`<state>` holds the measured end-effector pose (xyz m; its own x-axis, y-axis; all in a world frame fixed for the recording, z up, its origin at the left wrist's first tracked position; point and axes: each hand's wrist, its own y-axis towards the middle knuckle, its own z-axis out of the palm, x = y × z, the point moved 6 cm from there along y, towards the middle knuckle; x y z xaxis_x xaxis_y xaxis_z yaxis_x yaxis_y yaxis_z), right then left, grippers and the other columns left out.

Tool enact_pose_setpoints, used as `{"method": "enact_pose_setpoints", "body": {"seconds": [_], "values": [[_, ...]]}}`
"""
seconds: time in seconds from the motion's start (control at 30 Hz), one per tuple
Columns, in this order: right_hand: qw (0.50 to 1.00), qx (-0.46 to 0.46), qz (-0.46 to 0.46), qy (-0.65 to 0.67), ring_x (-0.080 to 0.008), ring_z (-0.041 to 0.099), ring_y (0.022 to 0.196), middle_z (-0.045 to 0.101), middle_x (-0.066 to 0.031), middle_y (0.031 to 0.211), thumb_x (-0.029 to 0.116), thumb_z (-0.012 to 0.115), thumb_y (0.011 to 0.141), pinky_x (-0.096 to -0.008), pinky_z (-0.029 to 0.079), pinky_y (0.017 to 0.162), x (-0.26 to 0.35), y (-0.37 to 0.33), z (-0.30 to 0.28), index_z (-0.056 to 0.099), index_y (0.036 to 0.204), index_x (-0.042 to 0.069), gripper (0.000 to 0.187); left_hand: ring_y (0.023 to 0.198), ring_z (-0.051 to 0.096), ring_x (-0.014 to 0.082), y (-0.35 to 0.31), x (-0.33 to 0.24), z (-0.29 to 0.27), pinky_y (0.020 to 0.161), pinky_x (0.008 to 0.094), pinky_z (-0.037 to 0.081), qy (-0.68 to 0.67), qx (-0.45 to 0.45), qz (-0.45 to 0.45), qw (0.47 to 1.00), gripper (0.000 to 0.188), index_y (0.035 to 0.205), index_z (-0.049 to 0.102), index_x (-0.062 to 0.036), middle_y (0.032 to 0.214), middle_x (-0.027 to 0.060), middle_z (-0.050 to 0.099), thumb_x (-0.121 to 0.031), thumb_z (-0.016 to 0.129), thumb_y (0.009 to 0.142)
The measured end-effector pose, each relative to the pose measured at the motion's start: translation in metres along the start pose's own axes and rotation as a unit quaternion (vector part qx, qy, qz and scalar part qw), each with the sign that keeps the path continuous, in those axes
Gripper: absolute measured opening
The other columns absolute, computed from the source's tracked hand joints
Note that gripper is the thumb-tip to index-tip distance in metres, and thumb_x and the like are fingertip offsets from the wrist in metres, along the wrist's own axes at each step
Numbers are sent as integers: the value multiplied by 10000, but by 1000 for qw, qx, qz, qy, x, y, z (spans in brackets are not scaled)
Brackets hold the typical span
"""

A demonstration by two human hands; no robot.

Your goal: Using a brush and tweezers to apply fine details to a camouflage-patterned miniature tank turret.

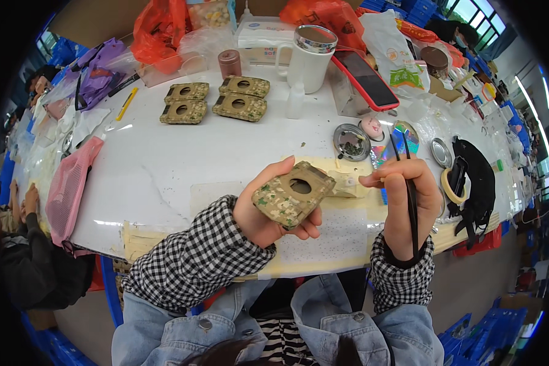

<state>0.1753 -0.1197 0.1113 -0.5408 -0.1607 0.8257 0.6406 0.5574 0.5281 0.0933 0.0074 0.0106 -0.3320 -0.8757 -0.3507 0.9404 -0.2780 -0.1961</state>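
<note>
My left hand (250, 213) is closed around a camouflage-painted toy tank hull (276, 196), held tilted above the table's front edge with its round hole facing up. Black tweezers (413, 213) lie in my right hand (424, 189), their points sticking up past the knuckles. That hand's thumb and index finger are pinched together toward the hull, apart from it; whether a tiny part sits between them I cannot make out. Beyond my right fingertips is a round metal dish (340, 152) with small dark bits in it. Several matching camouflage hulls (240, 106) stand in two groups farther back.
A white mug (311, 67) with a metal rim, a small clear bottle (295, 102) and a red-cased phone (366, 79) stand at the back. A pink mesh pouch (73, 189) lies left, a black cloth item (474, 183) right. Another person's hand (30, 200) shows at far left.
</note>
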Motion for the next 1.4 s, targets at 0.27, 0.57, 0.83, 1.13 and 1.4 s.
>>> {"method": "enact_pose_setpoints", "body": {"seconds": [0.27, 0.57, 0.83, 1.13, 1.4], "values": [[940, 1, -109, -323, -218, 535, 599, 540, -89, 674, -13, 679, 710, -286, 418, 545, -24, -3, -11, 588, 777, 13, 116, 638, 637, 308, 0, -5, -3, 539, 337, 541, -3, -13, 26, 1000, 584, 1073, 520, 12, 757, 197, 616, -504, 305, 901], [947, 54, -89, -303, -293, 551, 750, 560, -154, 834, 161, 620, 803, -335, 443, 679, -39, -12, -22, 570, 1057, 11, 299, 612, 637, 322, 1, -10, -2, 499, 342, 545, -30, -6, 62, 998, 579, 1048, 527, 45, 766, 233, 607, -464, 284, 917], [981, 65, 123, -132, -240, 569, 1026, 556, -173, 1092, 219, 605, 849, -325, 423, 876, -45, -76, -41, 422, 1199, -59, 483, 635, 643, 322, 1, -18, -9, 505, 332, 545, -20, -12, 90, 996, 585, 1001, 571, 56, 783, 246, 615, -464, 319, 906], [979, 174, 48, -91, -253, 580, 775, 631, -122, 821, 101, 694, 728, -325, 447, 716, -57, -81, 1, 639, 910, -20, 226, 658, 633, 333, -3, -23, -10, 579, 355, 558, -1, -20, 100, 995, 616, 1133, 475, 68, 814, 270, 560, -457, 222, 934], [985, 99, 139, 0, -226, 562, 748, 620, -111, 797, 66, 667, 760, -302, 440, 683, -76, -90, 12, 617, 843, -16, 127, 705, 629, 376, 2, -18, 12, 619, 399, 562, -120, 34, 107, 986, 616, 1135, 468, 78, 867, 278, 556, -453, 234, 928]]}}
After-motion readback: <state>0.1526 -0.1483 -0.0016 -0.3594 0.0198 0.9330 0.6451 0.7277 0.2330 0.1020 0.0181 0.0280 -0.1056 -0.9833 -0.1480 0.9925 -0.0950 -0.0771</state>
